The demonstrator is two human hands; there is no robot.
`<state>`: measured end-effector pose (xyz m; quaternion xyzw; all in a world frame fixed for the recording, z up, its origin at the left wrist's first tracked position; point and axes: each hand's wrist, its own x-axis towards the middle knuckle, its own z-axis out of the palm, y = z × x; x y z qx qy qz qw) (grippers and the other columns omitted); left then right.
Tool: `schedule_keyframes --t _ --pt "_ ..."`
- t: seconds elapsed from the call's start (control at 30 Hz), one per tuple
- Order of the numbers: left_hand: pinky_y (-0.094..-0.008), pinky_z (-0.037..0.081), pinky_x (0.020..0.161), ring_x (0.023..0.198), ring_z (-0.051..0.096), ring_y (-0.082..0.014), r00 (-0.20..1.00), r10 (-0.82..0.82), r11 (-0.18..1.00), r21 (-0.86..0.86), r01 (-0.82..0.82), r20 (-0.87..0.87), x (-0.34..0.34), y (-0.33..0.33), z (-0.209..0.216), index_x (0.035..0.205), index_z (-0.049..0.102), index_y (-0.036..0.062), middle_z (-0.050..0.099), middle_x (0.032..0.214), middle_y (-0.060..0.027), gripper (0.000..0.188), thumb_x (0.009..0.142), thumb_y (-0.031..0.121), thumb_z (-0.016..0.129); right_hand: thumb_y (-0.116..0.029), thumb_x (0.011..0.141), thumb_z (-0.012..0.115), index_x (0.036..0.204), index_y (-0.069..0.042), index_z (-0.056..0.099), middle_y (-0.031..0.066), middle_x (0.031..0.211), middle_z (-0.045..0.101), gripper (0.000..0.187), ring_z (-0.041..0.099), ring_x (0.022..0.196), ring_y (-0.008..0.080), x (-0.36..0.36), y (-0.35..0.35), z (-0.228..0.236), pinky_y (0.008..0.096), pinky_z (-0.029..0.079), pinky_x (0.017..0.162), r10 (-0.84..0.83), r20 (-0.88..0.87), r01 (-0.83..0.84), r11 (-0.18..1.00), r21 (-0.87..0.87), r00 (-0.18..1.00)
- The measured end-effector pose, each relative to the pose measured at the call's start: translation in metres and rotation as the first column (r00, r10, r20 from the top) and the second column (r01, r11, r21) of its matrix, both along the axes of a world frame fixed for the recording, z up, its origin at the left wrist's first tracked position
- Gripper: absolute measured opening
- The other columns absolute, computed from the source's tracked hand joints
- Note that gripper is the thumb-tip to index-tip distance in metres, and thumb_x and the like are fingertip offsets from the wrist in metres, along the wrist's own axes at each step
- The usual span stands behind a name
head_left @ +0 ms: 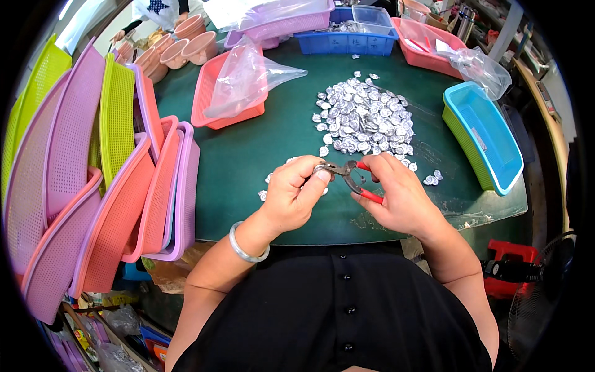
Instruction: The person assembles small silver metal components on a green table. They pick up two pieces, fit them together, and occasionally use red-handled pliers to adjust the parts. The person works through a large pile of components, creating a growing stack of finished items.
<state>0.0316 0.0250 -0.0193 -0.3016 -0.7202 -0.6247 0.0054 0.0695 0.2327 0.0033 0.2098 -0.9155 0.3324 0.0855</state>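
Head view | right hand (406,195): grip half-curled round red-handled pliers (351,166) | left hand (290,191): pinched closed at their tip, contents unclear | baskets (74,136) crowd green worktop's (282,118) left edge

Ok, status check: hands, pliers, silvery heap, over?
Right hand holding red-handled pliers. Left hand pinched at their tips, contents unclear. Silvery pieces heaped beyond; nothing visibly blocking.

Pieces (369,118) heap on the table (273,136) — baskets (77,136) left, tub (489,133) right.
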Motion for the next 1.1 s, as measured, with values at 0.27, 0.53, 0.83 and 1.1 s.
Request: schedule_keyframes --t 0.27,0.53,0.83,1.1 --pt "-0.0261 0.035 0.050 0.054 0.044 -0.0102 0.998 0.022 1.000 -0.020 -0.021 0.059 0.002 0.000 0.003 0.079 0.058 0.0011 0.052 0.061 -0.0018 0.013 0.088 0.009 0.053 -0.019 0.073 0.070 0.103 -0.001 0.052 0.0141 0.085 0.054 0.040 0.055 0.080 0.0320 0.001 0.002 0.001 0.0396 0.045 0.067 -0.014 -0.002 0.014 1.000 0.025 1.000" --pt "-0.0260 0.034 0.049 0.053 0.043 -0.0098 0.999 0.008 1.000 -0.003 -0.008 0.044 0.001 0.001 0.003 0.078 0.057 0.0011 0.050 0.059 -0.0012 0.014 0.088 0.009 0.052 -0.019 0.075 0.068 0.103 -0.001 0.052 0.0148 0.087 0.055 0.037 0.056 0.081 0.0323 0.002 0.003 -0.001 0.0394 0.045 0.067 0.002 0.024 -0.002 1.000 0.013 1.000" --pt "-0.0266 0.035 0.050 0.053 0.044 -0.0108 0.999 -0.042 0.997 -0.059 0.042 0.004 0.001 -0.002 0.005 0.081 0.057 0.0006 0.050 0.061 -0.0025 0.012 0.089 0.008 0.052 -0.023 0.081 0.064 0.095 -0.002 0.052 0.0140 0.076 0.054 0.028 0.056 0.068 0.0314 0.000 0.005 0.000 0.0393 0.044 0.061 0.094 0.258 -0.076 0.994 -0.078 0.962" --pt "-0.0242 0.034 0.052 0.057 0.042 -0.0094 0.989 -0.083 0.994 -0.086 0.073 -0.124 0.000 -0.002 0.004 0.083 0.057 -0.0006 0.049 0.067 -0.0026 0.014 0.090 0.008 0.050 -0.025 0.084 0.061 0.091 -0.001 0.054 0.0126 0.066 0.051 0.026 0.052 0.060 0.0285 -0.005 0.011 0.002 0.0368 0.042 0.057 0.222 0.366 -0.162 0.969 -0.189 0.904"
